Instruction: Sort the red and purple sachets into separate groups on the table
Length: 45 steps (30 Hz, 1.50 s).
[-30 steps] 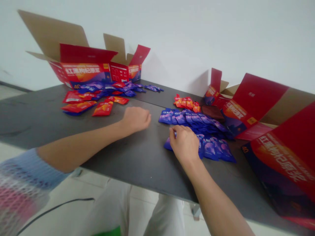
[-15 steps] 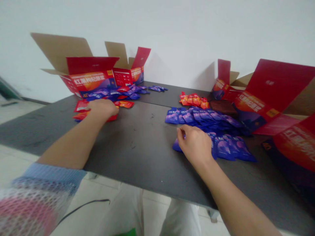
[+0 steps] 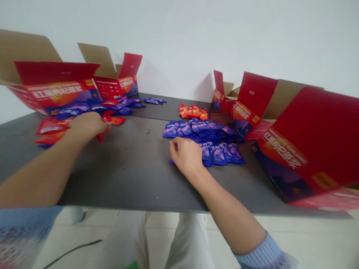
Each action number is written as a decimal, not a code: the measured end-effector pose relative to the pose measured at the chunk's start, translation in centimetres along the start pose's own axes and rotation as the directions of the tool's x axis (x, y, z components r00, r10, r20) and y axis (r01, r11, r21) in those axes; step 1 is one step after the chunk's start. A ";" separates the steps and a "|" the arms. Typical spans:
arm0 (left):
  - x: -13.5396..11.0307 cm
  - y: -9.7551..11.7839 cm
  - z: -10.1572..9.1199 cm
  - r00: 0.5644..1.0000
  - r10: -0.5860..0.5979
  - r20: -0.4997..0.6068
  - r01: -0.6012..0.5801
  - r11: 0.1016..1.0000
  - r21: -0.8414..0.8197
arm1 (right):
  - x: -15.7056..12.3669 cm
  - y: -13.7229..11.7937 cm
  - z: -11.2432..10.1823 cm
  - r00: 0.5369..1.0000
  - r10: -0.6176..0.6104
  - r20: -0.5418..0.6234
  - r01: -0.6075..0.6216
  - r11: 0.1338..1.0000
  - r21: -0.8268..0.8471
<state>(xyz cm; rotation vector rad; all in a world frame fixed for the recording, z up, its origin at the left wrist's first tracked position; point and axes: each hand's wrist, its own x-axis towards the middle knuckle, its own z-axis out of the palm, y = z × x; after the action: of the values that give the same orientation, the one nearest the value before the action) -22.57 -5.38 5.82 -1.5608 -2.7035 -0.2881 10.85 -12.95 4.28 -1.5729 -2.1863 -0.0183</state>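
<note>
My left hand is over the loose pile on the left, fingers bent downward. A red sachet hangs tilted at its fingertips, pinched there. More red sachets lie beside and under that hand, and purple sachets are heaped behind it. On the right, my right hand is closed at the left end of an overlapping front row of purple sachets. A purple sachet shows just below its curled fingers, mostly covered by the hand. Behind it lies a second, thicker row of purple sachets.
Open red cartons stand at left, back left, back right, right and front right. Orange-red sachets lie behind the purple rows. Several purple sachets rest at the back of the dark table.
The view has turned to the right, so everything sits further left. A red sachet now shows tilted up at my left fingertips. My right hand stays at the end of the front row.
</note>
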 end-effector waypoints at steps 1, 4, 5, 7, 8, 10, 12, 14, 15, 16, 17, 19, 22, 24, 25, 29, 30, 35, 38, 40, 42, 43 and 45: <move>-0.8 1.1 -0.4 0.999 -0.029 0.018 0.029 0.999 0.022 | 0.0 -0.1 0.0 1.000 0.002 0.012 -0.002 1.000 0.024; -3.3 4.2 -0.6 0.998 0.062 -0.002 -0.063 0.997 -0.034 | 0.0 -0.2 0.2 0.999 0.011 0.048 -0.018 0.991 0.132; -4.2 5.2 -0.3 0.992 0.122 -0.032 -0.125 0.989 -0.083 | 0.0 -0.2 0.3 0.998 0.018 0.060 -0.029 0.983 0.184; -6.2 7.0 0.8 0.968 0.227 -0.111 -0.245 0.950 -0.194 | 0.0 -0.3 0.7 0.995 0.041 0.090 -0.067 0.949 0.309; -7.4 7.8 1.6 0.949 0.267 -0.169 -0.304 0.916 -0.262 | 0.0 -0.3 0.8 0.993 0.054 0.105 -0.090 0.922 0.377; -9.9 9.2 3.3 0.901 0.326 -0.285 -0.424 0.802 -0.422 | 0.0 -0.2 1.2 0.990 0.064 0.127 -0.119 0.859 0.499; -12.4 10.4 4.7 0.839 0.398 -0.370 -0.543 0.648 -0.535 | 0.1 -0.1 1.6 0.990 0.059 0.126 -0.122 0.806 0.579; -14.0 11.0 5.7 0.789 0.446 -0.423 -0.612 0.505 -0.609 | 0.2 0.1 2.0 0.993 0.044 0.108 -0.102 0.770 0.629; -14.4 11.2 6.0 0.777 0.449 -0.442 -0.623 0.443 -0.645 | 0.3 0.3 2.3 0.995 0.036 0.094 -0.089 0.756 0.649; -14.4 11.3 6.2 0.777 0.446 -0.445 -0.615 0.380 -0.691 | 0.4 0.4 2.5 0.997 0.029 0.077 -0.073 0.741 0.667; -14.2 11.3 6.3 0.788 0.446 -0.424 -0.583 0.317 -0.748 | 0.5 0.5 2.8 0.998 0.022 0.058 -0.055 0.727 0.684; -13.3 11.1 6.7 0.812 0.501 -0.301 -0.440 0.186 -0.878 | 0.6 0.7 3.2 1.000 0.017 0.017 -0.024 0.706 0.707; -12.2 10.8 7.0 0.726 0.685 -0.059 -0.130 0.054 -0.990 | 0.5 0.9 3.5 0.999 0.036 -0.040 0.004 0.685 0.729; -12.1 10.8 6.8 0.620 0.784 0.028 0.029 0.013 -0.999 | 0.4 1.1 3.5 0.996 0.053 -0.074 0.021 0.660 0.751; -12.2 10.9 6.5 0.573 0.817 0.056 0.096 0.001 -0.995 | 0.4 1.2 3.4 0.994 0.064 -0.092 0.030 0.641 0.767; -12.5 11.4 5.0 0.452 0.876 0.167 0.243 0.060 -0.968 | 0.9 1.6 3.5 0.984 0.111 -0.141 0.056 0.558 0.828; -12.5 11.4 4.8 0.423 0.886 0.188 0.243 0.089 -0.966 | 1.0 1.6 3.6 0.982 0.121 -0.146 0.056 0.547 0.835; -12.4 10.9 5.7 0.378 0.900 0.214 0.209 0.142 -0.967 | 1.1 1.6 3.9 0.981 0.145 -0.130 0.029 0.552 0.833; -11.7 10.5 5.9 0.273 0.930 0.244 0.264 0.171 -0.949 | 0.9 1.4 3.6 0.989 0.102 -0.107 0.028 0.581 0.814; -11.4 10.3 5.5 0.163 0.956 0.244 0.292 0.189 -0.938 | 0.7 1.2 3.2 0.996 0.041 -0.081 0.038 0.622 0.782; -11.3 10.2 5.1 0.108 0.966 0.236 0.289 0.196 -0.937 | 0.5 1.2 2.7 0.998 -0.026 -0.053 0.057 0.670 0.740; -11.4 10.3 5.0 0.113 0.966 0.234 0.271 0.197 -0.942 | 0.4 1.2 2.5 0.998 -0.056 -0.041 0.068 0.692 0.719; -11.6 10.3 5.2 0.188 0.953 0.237 0.199 0.199 -0.959 | 0.4 1.2 2.2 0.996 -0.089 -0.026 0.082 0.718 0.691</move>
<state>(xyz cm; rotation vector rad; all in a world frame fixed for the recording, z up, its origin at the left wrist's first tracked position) -7.40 -9.50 1.17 -4.0620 -1.7207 -1.5833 11.03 -11.63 2.12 -1.0266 -1.9185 0.7067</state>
